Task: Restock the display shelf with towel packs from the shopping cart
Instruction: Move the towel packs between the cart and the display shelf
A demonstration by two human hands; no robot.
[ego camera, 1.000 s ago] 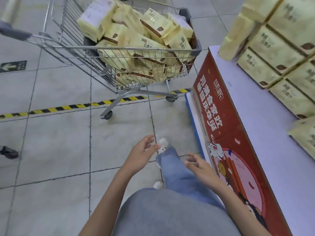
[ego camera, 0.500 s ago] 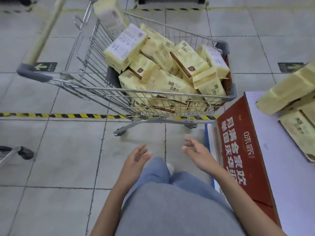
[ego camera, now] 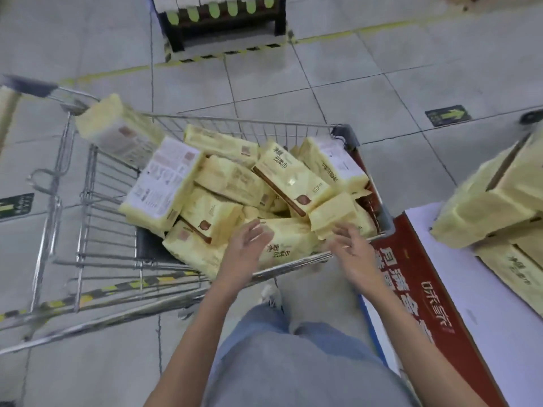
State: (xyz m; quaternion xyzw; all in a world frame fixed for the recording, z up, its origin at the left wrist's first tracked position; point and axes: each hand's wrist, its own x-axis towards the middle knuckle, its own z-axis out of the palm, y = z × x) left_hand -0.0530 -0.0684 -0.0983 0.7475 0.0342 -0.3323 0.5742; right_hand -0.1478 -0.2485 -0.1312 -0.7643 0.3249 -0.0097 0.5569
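A wire shopping cart stands in front of me, piled with several pale yellow towel packs. Both my hands reach over its near rim. My left hand is open, fingers spread, just above a yellow pack at the near side of the pile. My right hand is open too, hovering beside the same pack near the cart's right corner. Neither hand holds anything. On the right, the display shelf, white on top with a red front panel, carries stacked towel packs.
A dark display stand sits on the tiled floor beyond the cart. Yellow-black hazard tape runs across the floor under the cart. Green arrow floor stickers lie to the right and left. My legs are between cart and shelf.
The view has moved closer to the cart and tilted over it. Both hands have risen from near my legs and now reach over the cart's rim above the packs.
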